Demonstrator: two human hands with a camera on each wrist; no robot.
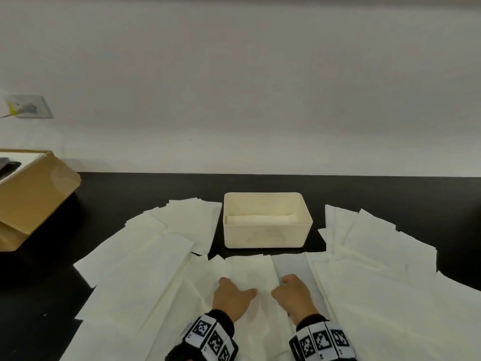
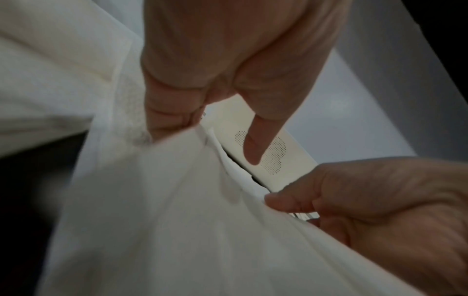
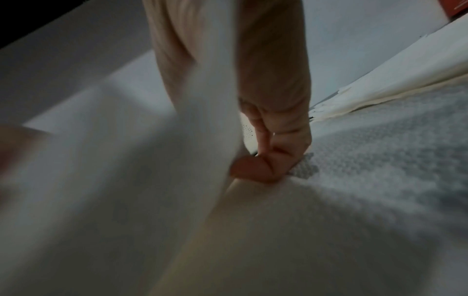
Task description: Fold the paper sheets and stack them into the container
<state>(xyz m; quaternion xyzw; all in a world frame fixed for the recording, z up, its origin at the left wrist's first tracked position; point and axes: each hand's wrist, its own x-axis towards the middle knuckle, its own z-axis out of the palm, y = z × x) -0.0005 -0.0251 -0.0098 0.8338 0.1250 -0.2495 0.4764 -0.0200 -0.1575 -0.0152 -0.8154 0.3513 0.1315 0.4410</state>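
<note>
Paper everywhere: thin, soft-creased white sheets [image 1: 135, 259] fanned over black tabletop [image 1: 130, 194], left and right of cream plastic container [image 1: 266, 222], rectangular, round-cornered, dotted pattern on near wall, one folded sheet [image 1: 260, 219] lying inside. Centre sheet [image 1: 251, 274] just in front of container, pinched at both edges: left hand [image 1: 231, 298] gripping left edge with curled fingers [image 2: 167, 112], right hand [image 1: 292, 295] pinching right edge, thumb against forefinger. Brown cardboard box [image 1: 33, 194] far left, plain pale wall [image 1: 234, 87] behind.

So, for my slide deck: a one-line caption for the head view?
Both hands pinch a paper sheet before a cream container holding one folded sheet.
</note>
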